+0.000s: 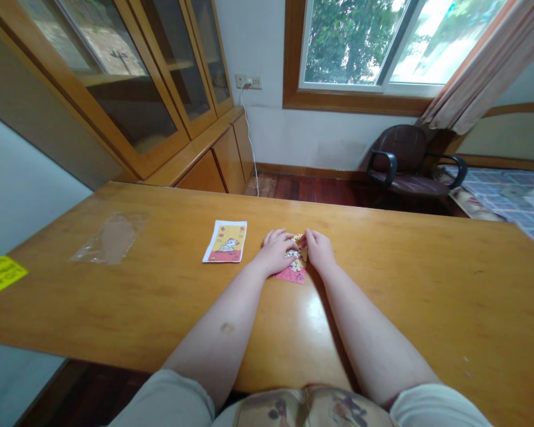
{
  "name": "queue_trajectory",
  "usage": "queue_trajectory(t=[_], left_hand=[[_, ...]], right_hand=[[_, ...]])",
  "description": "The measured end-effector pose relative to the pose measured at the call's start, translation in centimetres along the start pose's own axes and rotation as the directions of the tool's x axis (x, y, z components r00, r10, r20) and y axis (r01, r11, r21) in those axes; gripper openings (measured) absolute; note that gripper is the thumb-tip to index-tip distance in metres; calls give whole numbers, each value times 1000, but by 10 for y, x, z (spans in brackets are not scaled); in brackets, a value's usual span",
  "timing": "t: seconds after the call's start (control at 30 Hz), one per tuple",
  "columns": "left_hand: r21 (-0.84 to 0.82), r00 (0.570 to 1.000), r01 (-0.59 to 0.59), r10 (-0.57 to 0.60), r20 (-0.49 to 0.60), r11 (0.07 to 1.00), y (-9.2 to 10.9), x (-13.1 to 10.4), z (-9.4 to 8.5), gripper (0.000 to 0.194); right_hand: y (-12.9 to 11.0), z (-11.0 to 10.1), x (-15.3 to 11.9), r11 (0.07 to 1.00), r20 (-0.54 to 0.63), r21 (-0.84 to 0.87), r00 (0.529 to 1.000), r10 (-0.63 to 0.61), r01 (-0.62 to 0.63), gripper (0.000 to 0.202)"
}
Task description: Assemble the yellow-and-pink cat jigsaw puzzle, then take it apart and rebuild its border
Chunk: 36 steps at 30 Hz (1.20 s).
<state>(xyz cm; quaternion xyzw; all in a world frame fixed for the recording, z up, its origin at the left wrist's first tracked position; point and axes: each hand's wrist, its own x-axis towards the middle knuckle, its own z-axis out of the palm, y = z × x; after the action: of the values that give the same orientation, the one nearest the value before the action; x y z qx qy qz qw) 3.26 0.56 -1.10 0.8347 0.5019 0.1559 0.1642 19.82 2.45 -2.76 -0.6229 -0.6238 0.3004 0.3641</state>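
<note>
A small jigsaw puzzle (296, 274), pink along its near edge with yellow and white above, lies on the table in front of me. My left hand (276, 252) rests over its left side, fingers spread and lying flat, hiding part of it. At the upper right edge, my right hand (319, 249) has thumb and fingers pinched together on what looks like a puzzle piece, mostly hidden by the fingers. To the left of my hands lies a picture card (226, 242) showing a white cartoon animal on yellow and red.
A crumpled clear plastic bag (115, 237) lies on the left of the wooden table (160, 308). A yellow label (2, 277) is at the far left. Beyond the table stand a glass-door cabinet (182, 127) and an armchair (400, 154).
</note>
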Motion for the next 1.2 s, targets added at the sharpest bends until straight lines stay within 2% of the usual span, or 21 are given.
queue_trajectory(t=[0.23,0.43,0.57,0.67,0.83,1.0,1.1,1.2], left_hand=[[-59,995,-56,51,-83,997,0,3,-2,12],[-108,992,15,-28,-125,994,0,4,-4,15],[-16,995,-55,54,-88,998,1,3,-3,16],[17,995,-78,79,-66,997,0,3,-2,9],[-62,997,-40,35,-73,997,-1,5,-4,10],[-157,990,8,-30,-136,988,0,4,-7,16],[-228,983,37,-76,-165,973,-1,5,-6,18],[-296,981,52,-104,-165,954,-2,6,-4,24]], right_hand=[[-2,-1,-3,999,5,-36,1000,-30,31,45],[-9,-1,-5,991,24,-106,996,-82,84,38],[-10,-1,-5,996,32,-52,997,-66,68,36],[-9,0,-4,999,47,10,998,-49,49,38],[-8,1,-4,996,42,4,995,-89,89,33],[-9,1,-7,990,73,-2,987,-144,144,37],[-10,0,-7,990,85,-19,987,-136,138,37],[-11,1,-6,991,67,16,989,-133,132,28]])
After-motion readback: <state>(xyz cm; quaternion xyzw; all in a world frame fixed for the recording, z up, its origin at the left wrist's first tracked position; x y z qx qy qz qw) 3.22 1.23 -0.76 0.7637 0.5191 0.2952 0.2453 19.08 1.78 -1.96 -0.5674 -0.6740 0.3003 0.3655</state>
